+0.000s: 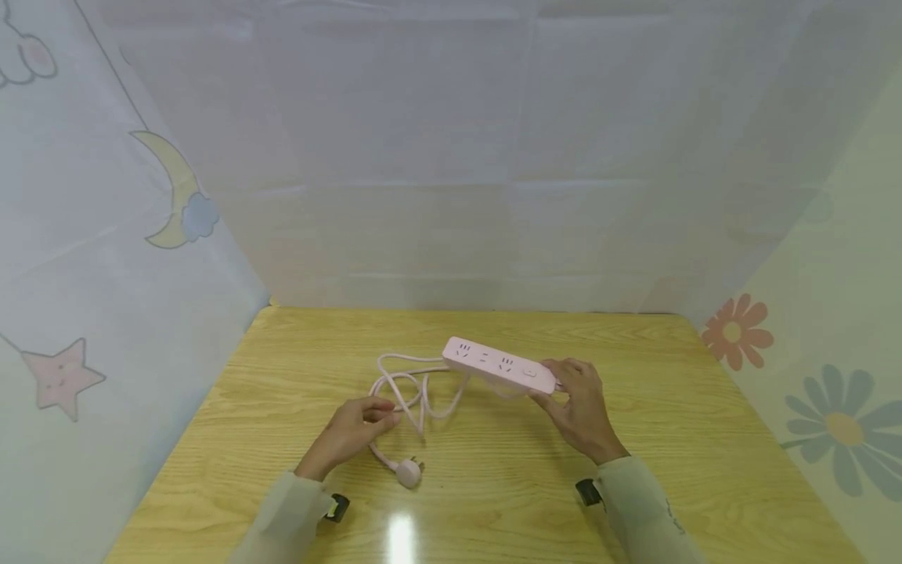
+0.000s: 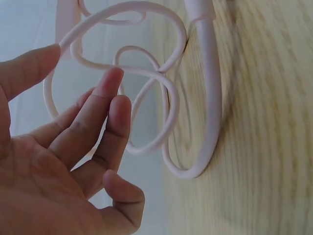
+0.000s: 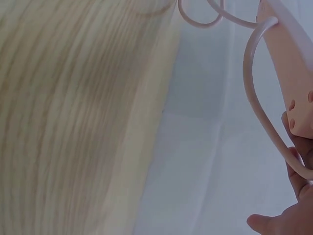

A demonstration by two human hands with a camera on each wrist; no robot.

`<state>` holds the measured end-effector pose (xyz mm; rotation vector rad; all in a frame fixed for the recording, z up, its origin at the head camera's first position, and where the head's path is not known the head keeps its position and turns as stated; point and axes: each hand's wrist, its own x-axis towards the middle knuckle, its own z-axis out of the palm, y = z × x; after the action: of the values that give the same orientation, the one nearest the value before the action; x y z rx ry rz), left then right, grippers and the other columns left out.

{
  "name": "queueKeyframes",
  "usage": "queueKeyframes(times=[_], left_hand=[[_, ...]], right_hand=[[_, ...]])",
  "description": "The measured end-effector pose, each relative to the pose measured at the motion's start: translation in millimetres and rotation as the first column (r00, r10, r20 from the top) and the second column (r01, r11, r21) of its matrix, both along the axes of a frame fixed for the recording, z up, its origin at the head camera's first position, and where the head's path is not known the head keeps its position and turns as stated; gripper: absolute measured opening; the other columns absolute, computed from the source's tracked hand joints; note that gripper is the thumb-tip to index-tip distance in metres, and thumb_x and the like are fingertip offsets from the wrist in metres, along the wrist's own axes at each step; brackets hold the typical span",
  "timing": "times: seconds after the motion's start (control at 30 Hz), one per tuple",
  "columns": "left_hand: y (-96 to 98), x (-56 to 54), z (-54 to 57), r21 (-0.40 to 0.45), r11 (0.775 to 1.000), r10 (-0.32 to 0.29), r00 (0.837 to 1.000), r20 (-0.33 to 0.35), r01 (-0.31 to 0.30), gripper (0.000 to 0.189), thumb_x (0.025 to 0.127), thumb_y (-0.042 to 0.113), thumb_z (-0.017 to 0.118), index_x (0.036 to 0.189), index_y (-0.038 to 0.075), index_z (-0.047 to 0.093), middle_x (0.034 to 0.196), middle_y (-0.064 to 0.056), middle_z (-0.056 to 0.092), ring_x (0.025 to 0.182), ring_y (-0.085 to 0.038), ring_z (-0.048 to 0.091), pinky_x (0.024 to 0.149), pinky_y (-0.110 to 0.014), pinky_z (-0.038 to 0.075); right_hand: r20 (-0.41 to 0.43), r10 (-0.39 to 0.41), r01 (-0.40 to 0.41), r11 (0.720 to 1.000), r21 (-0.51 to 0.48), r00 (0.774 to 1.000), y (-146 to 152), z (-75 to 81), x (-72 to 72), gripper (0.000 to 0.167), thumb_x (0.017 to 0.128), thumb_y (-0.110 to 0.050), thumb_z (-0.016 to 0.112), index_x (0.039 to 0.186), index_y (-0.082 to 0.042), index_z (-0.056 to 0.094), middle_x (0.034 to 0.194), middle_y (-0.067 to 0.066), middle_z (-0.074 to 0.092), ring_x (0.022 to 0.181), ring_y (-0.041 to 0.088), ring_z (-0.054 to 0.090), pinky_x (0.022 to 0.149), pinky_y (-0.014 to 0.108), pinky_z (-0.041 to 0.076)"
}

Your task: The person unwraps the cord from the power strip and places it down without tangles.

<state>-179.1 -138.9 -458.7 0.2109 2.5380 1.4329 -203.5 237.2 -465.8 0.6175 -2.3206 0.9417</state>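
Observation:
A pink power strip (image 1: 496, 365) is held by its right end in my right hand (image 1: 579, 407), tilted and raised over the table. The right wrist view shows the underside of the strip (image 3: 288, 73), with fingers behind its end and a cord (image 3: 254, 93) looping past. Beside the loose coils of pink cord (image 1: 423, 392), my left hand (image 1: 355, 431) has its thumb and fingers parted. In the left wrist view those fingertips overlap the cord loops (image 2: 171, 98), with no pinch on them. The plug (image 1: 409, 472) lies on the table, prongs pointing up and right.
Under everything is a wood-grain table (image 1: 282, 376). A pale sheet (image 1: 451, 196) hangs behind its far edge, and printed sheets with a moon (image 1: 172, 188) and flowers (image 1: 844, 429) flank it. A dark wrist device (image 1: 588, 492) sits at the right sleeve.

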Motion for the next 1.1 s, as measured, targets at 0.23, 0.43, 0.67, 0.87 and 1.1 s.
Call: queueKeyframes(times=[0.23, 0.43, 0.67, 0.87, 1.1], left_hand=[[-3.5, 3.2, -5.1, 0.025, 0.997, -0.073, 0.997, -0.005, 0.073, 0.047, 0.097, 0.032, 0.068, 0.127, -0.002, 0.062, 0.11, -0.008, 0.069, 0.106, -0.029, 0.063, 0.085, -0.045, 0.055], [-6.2, 4.3, -6.5, 0.039, 0.991, -0.125, 0.992, -0.014, 0.126, 0.047, 0.099, 0.031, 0.065, 0.127, -0.005, 0.061, 0.114, -0.01, 0.068, 0.109, -0.031, 0.062, 0.088, -0.048, 0.054], [-4.5, 4.3, -5.9, 0.034, 0.991, -0.13, 0.992, -0.006, 0.13, 0.046, 0.098, 0.032, 0.067, 0.126, -0.004, 0.062, 0.111, -0.007, 0.068, 0.107, -0.029, 0.062, 0.088, -0.048, 0.053], [-3.6, 4.7, -2.3, 0.028, 0.989, -0.145, 0.989, -0.014, 0.145, 0.047, 0.098, 0.032, 0.066, 0.125, -0.006, 0.061, 0.112, -0.008, 0.068, 0.107, -0.029, 0.062, 0.088, -0.049, 0.053], [-2.4, 6.2, -0.4, 0.038, 0.988, -0.152, 0.988, -0.016, 0.152, 0.045, 0.098, 0.029, 0.066, 0.125, -0.007, 0.06, 0.113, -0.009, 0.068, 0.107, -0.029, 0.062, 0.091, -0.05, 0.052]], right_hand=[[0.038, -0.073, 0.074, 0.997, -0.019, 0.997, 5, -7.1, 0.2, 0.045, 0.076, -0.006, 0.085, 0.116, 0.003, 0.067, 0.1, 0.018, 0.069, 0.104, 0.04, 0.05, 0.094, 0.06, 0.028], [0.045, -0.144, 0.144, 0.99, -0.007, 0.989, 7, -11.5, 0.0, 0.045, 0.077, -0.008, 0.085, 0.116, 0.003, 0.066, 0.1, 0.019, 0.069, 0.104, 0.042, 0.051, 0.094, 0.061, 0.029], [0.133, -0.227, 0.224, 0.974, 0.037, 0.965, 6, -16.1, 1.0, 0.043, 0.083, -0.015, 0.082, 0.119, 0.002, 0.066, 0.103, 0.021, 0.068, 0.106, 0.043, 0.051, 0.097, 0.064, 0.027], [0.216, -0.282, 0.271, 0.959, 0.081, 0.935, 7, -18.2, 1.5, 0.045, 0.087, -0.022, 0.08, 0.123, 0.0, 0.065, 0.112, 0.024, 0.067, 0.115, 0.046, 0.049, 0.104, 0.077, 0.015], [0.283, -0.326, 0.297, 0.944, 0.141, 0.902, 7, -17.9, 1.0, 0.044, 0.089, -0.026, 0.078, 0.124, -0.002, 0.065, 0.116, 0.022, 0.068, 0.121, 0.045, 0.046, 0.105, 0.078, 0.011]])
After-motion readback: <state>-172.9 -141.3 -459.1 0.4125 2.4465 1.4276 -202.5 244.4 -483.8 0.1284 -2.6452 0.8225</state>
